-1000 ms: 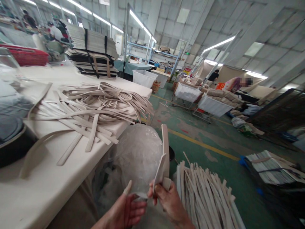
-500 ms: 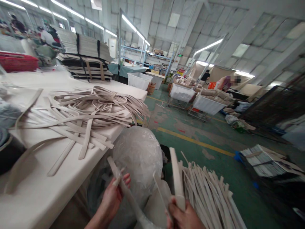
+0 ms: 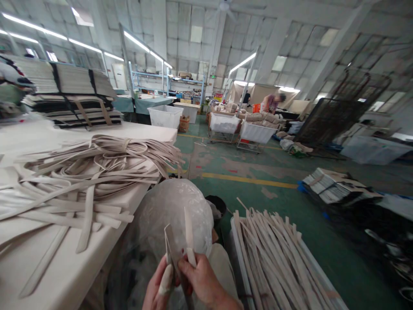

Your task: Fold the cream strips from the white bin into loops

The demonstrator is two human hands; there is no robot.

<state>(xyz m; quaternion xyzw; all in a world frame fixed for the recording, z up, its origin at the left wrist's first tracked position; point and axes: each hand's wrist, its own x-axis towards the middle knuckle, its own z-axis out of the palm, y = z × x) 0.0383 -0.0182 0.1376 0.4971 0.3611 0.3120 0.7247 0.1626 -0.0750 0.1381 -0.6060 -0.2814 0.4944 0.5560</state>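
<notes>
Cream flat strips stand upright near centre, pinched low between left hand and right hand. Held by their ends only, one could slip free.

Pale beige flat strips against a cloudy translucent white plastic bag, heap of beige strips on the white bench, dull green floor, yellow line, black straps over grey-white sheet stacks.

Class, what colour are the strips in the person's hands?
Cream. The strips, pinched by left hand and right hand, show best in the head view.
</notes>
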